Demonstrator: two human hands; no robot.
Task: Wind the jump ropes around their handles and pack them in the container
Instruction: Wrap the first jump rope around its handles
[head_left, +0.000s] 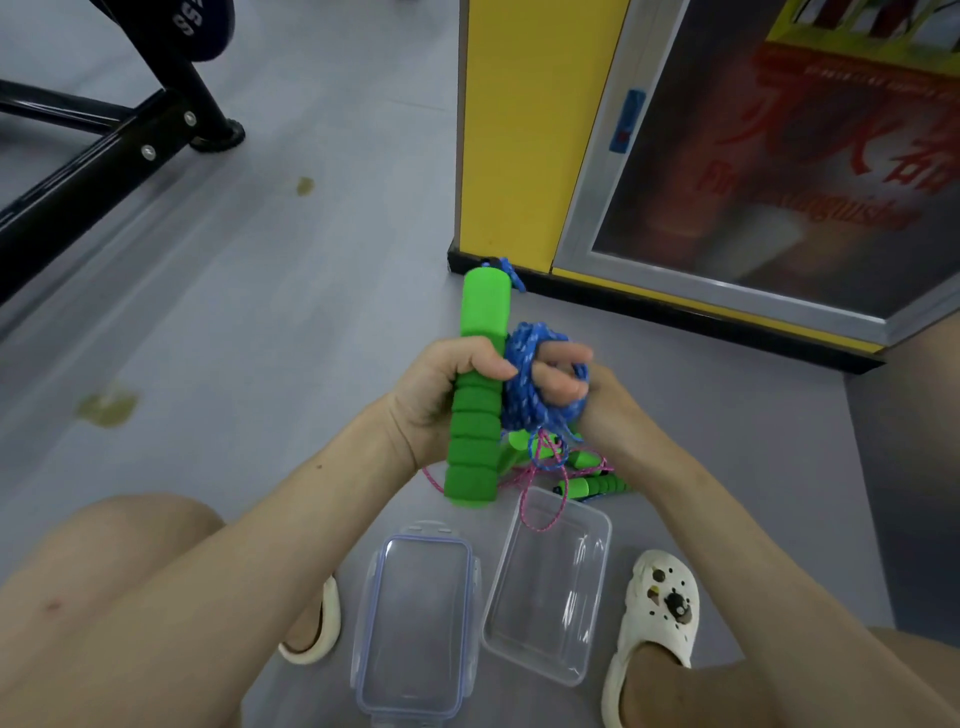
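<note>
Green foam handle (475, 410) clenched upright in left hand (431, 400), blue rope (522, 387) bunched round right hand (602, 410) with curled fingers (556, 383), above open container (545, 597) on the floor; the turns probably want laying snug, side by side.

Bare forearms (291, 519) lead to the left hand (436, 389) and right hand (589, 397) at mid-frame; the legs (104, 571) are bare too. Cream clogs are worn: the right clog (660, 618), lower right, has holes and small dark charms (675, 605) on top, the left clog (318, 626) peeks out lower centre-left.
</note>
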